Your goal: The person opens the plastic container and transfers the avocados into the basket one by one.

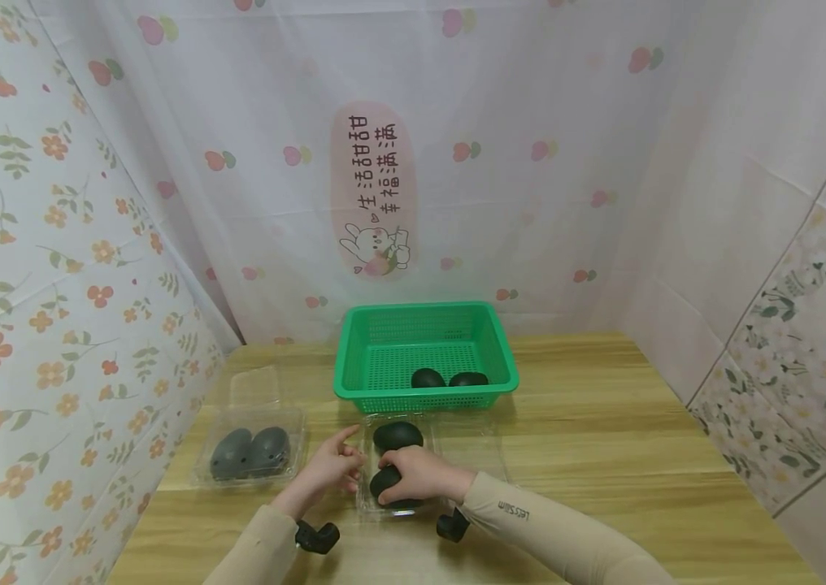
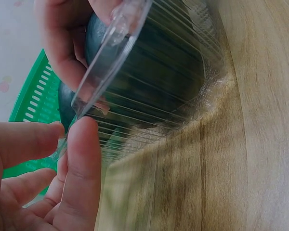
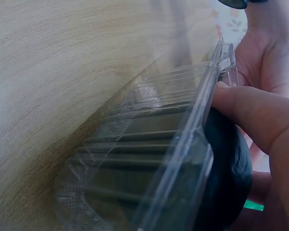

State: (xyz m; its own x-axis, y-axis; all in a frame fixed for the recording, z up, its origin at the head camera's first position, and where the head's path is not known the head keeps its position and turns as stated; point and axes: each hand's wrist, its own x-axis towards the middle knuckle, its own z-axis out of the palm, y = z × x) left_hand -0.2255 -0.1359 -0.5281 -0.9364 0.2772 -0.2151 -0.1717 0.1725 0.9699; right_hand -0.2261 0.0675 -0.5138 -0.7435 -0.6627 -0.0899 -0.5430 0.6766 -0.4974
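Note:
My right hand grips a dark green avocado from above, inside the near part of a clear plastic clamshell box. Behind it in the same box lies a second avocado. At the box's left edge, my left hand has its thumb and a finger pinching the clear rim, seen close up in the left wrist view. The ribbed side wall of the box stands between the right wrist camera and the avocado. The box's lid lies folded open to the right.
A green plastic basket behind the box holds two more dark avocados. To the left, another clear box holds two avocados, its lid raised at the back. Curtains with printed fruit and flowers enclose the wooden table.

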